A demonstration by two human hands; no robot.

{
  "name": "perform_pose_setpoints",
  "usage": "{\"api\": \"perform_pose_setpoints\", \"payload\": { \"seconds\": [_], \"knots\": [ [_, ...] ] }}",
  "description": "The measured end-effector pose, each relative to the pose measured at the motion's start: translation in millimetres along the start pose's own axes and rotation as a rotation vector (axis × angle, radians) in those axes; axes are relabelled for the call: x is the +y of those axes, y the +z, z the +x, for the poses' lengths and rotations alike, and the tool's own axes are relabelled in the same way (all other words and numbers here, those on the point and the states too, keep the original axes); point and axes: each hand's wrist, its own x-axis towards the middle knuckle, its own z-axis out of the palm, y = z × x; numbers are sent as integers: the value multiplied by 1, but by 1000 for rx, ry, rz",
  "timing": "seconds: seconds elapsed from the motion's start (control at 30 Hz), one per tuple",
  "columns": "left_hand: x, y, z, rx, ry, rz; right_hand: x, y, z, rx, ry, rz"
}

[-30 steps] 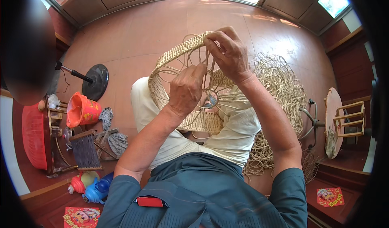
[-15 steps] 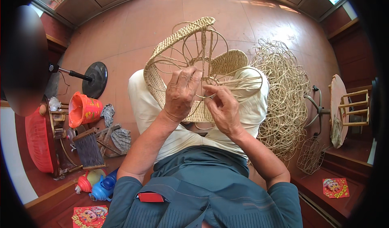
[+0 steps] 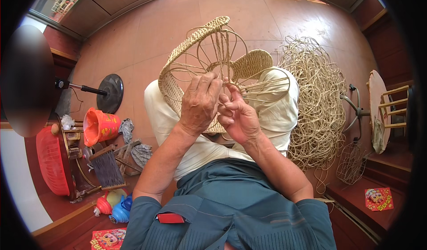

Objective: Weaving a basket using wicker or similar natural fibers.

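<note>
In my lap, between my knees, stands a wire frame (image 3: 193,56) partly wrapped in woven straw cord. It has a curved woven band (image 3: 189,43) on the left and a rounded woven panel (image 3: 253,64) on the right. Bare wire loops and strands of cord run between them. My left hand (image 3: 200,101) is closed, pinching straw cord near the frame's middle. Close beside it my right hand (image 3: 240,114) has its index finger raised to the same cord, the other fingers curled. The fingertips partly hide the spot where the strands meet.
A big heap of loose straw cord (image 3: 313,107) lies on the floor to my right. Farther right are a round-topped stool (image 3: 377,112) and a wire basket (image 3: 351,163). Leftward stand a fan base (image 3: 110,93), an orange-red bucket (image 3: 102,127) and a red plastic basket (image 3: 51,161).
My right hand has turned and risen toward the strands, its index finger now upright. My left hand stays at nearly the same place on the frame. The whole view has shifted slightly.
</note>
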Motion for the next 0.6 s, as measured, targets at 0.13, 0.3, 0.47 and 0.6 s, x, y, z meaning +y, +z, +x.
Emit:
{"api": "perform_pose_setpoints", "payload": {
  "seconds": [0.13,0.3,0.47,0.6],
  "knots": [
    [-2,-4,0,-43,-30,-100,-1,-5,5,-58,7,-23],
    [-6,-4,1,-153,-114,-214,-5,7,13,7,9,-164],
    [-9,-6,0,-202,-103,-188,-6,1,18,81,16,-504],
    [-1,-5,1,-112,-191,-238,1,-11,10,173,-110,-966]
  ]
}}
